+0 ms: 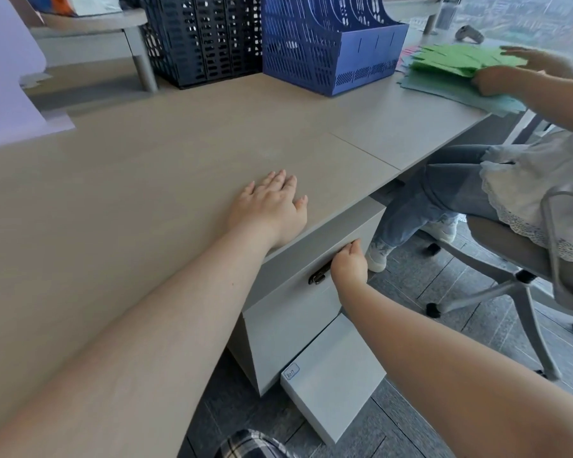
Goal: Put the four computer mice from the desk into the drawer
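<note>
Grey drawer sat closed under the desk edge, no mice in sight. Right hand curled its fingers over the drawer's top lip beside a dark latch. Left hand lay flat, fingers spread, on the desk. Farther back stood a blue file rack; another person's hands sorted green paper.
</note>
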